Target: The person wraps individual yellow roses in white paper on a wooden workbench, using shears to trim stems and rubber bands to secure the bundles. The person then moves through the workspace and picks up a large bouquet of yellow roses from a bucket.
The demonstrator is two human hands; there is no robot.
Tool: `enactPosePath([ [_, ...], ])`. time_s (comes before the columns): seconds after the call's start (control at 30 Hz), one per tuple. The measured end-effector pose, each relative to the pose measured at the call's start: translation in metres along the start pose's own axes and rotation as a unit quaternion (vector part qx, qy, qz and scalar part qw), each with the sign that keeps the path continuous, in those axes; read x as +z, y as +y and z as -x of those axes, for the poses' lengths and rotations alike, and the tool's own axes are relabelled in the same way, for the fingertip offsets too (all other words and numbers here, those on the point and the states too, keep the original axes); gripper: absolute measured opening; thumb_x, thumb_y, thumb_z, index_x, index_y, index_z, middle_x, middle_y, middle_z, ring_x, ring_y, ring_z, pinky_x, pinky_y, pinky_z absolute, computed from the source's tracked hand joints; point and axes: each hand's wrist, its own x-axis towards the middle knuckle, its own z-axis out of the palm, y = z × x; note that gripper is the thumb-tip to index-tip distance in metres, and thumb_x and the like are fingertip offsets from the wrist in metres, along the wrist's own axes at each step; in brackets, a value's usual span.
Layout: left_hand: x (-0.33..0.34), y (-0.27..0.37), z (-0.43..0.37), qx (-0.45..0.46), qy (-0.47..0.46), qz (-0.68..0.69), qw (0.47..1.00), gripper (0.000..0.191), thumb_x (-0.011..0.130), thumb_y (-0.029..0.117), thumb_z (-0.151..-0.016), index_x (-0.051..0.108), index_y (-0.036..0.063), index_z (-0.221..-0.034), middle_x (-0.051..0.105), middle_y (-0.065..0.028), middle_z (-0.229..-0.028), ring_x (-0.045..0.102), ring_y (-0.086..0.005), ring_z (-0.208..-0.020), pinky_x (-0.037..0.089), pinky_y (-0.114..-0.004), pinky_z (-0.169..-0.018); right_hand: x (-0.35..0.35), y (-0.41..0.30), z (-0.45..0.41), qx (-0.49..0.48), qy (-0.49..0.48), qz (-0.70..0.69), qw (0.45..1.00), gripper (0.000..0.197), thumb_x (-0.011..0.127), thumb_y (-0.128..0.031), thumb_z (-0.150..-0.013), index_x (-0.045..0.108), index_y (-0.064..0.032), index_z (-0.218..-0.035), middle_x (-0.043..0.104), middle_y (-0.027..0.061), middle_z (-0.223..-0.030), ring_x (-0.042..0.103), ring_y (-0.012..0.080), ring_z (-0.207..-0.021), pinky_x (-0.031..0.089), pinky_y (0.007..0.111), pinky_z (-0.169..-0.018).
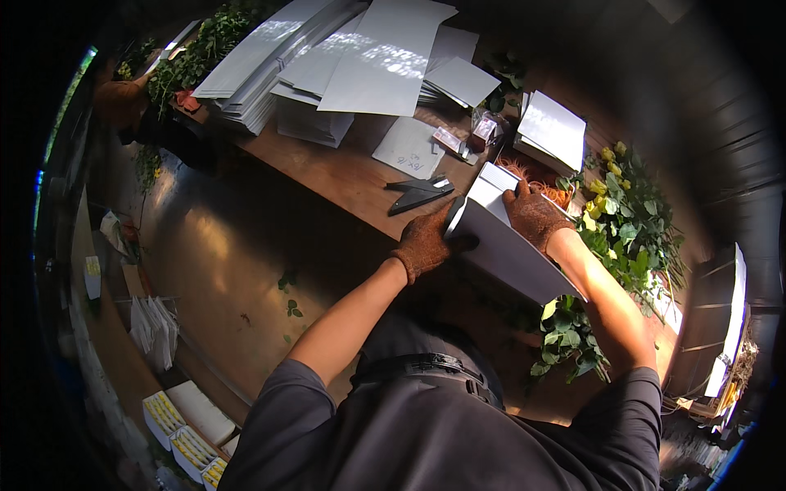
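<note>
My left hand (430,239), in a rust-brown glove, grips the near left edge of a folded white cardboard sheet (516,251). Its thumb lies across the outer face of the sheet. A small dark, curved item with a pale edge (455,216) shows at that hand's fingers; I cannot tell what it is. My right hand (535,215), gloved alike, presses on the sheet's upper inner side with its fingers spread over it. A black stapler (420,193) lies on the wooden table (331,166) just beyond my left hand. Behind my right hand sits a heap of orange rubber bands (549,191).
Stacked white cardboard sheets (374,55) cover the table's far left, with a smaller stack (551,132) at right. Small staple boxes (451,140) lie between. Yellow roses (602,190) with leafy stems are on the right. Another person's sleeve (123,101) shows at far left.
</note>
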Motion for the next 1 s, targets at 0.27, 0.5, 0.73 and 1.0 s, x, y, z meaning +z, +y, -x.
enactPosePath([
  [0.27, 0.007, -0.002, -0.003, -0.031, 0.039, 0.032, 0.998, 0.074, 0.074, 0.034, -0.081, 0.044, 0.0058, -0.142, 0.063, -0.0244, -0.118, 0.061, -0.0398, -0.109, 0.048, -0.042, -0.093, -0.045, 0.052, 0.001, 0.02, -0.143, -0.278, 0.95, 0.068, 0.055, -0.062, -0.087, 0.065, 0.0016, -0.11, 0.068, 0.0203, -0.104, 0.065, 0.0357, -0.098, 0.051, 0.043, -0.087],
  [0.5, -0.004, -0.007, -0.006, -0.032, -0.019, 0.065, 0.997, 0.072, 0.071, 0.032, -0.085, 0.042, -0.0024, -0.141, 0.063, -0.0304, -0.113, 0.063, -0.0422, -0.105, 0.049, -0.043, -0.09, -0.008, 0.026, -0.002, 0.053, 0.08, -0.198, 0.976, 0.03, 0.074, -0.024, -0.076, 0.068, -0.0038, -0.097, 0.058, 0.02, -0.099, 0.059, 0.0383, -0.096, 0.048, 0.046, -0.083],
  [0.73, -0.031, -0.03, -0.024, -0.007, -0.182, 0.068, 0.981, 0.071, 0.069, 0.037, -0.086, 0.044, -0.0037, -0.139, 0.065, -0.031, -0.105, 0.065, -0.0426, -0.097, 0.051, -0.045, -0.084, -0.025, 0.014, -0.009, 0.176, 0.058, -0.288, 0.94, 0.038, 0.077, -0.019, -0.074, 0.064, -0.0115, -0.108, 0.059, 0.0161, -0.106, 0.06, 0.0374, -0.099, 0.05, 0.046, -0.084],
  [1.0, -0.072, -0.124, -0.078, 0.084, -0.211, -0.36, 0.905, 0.073, 0.073, 0.042, -0.08, 0.045, 0.015, -0.143, 0.042, -0.0188, -0.142, 0.042, -0.0364, -0.128, 0.04, -0.049, -0.098, -0.024, 0.007, -0.015, 0.247, 0.03, -0.311, 0.917, 0.049, 0.078, -0.014, -0.071, 0.066, -0.0171, -0.119, 0.059, 0.013, -0.109, 0.059, 0.0342, -0.101, 0.05, 0.042, -0.088],
])
